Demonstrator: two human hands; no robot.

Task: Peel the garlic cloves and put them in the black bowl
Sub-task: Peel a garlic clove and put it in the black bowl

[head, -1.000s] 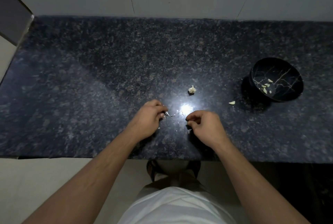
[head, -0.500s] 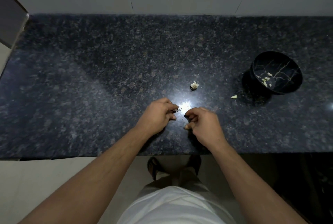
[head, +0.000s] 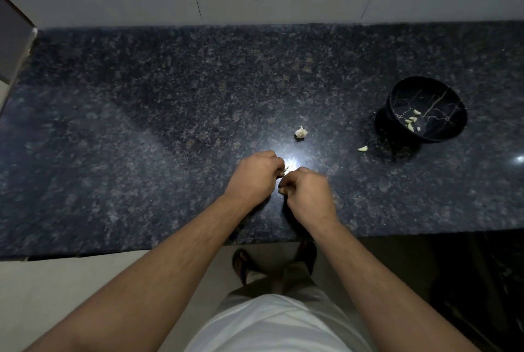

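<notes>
Both hands, left hand (head: 256,176) and right hand (head: 307,195), fingers curled, together pinching a small garlic piece (head: 286,169).

1. I see a dark speckled granite counter (head: 170,124) running edge to edge, tiled wall along its 12 o'clock side, floor past its 6 o'clock edge.
2. Bright light glare on the stone near centre.
3. Garlic bulb remnant (head: 300,132) lies on the stone just 12 o'clock of the glare.
4. Loose clove (head: 362,149) sits at 3 o'clock of the remnant, near the bowl but apart from it.
5. Black bowl (head: 442,136) with gold veining stands at the counter's 3 o'clock end, tilted, cloves inside.
</notes>
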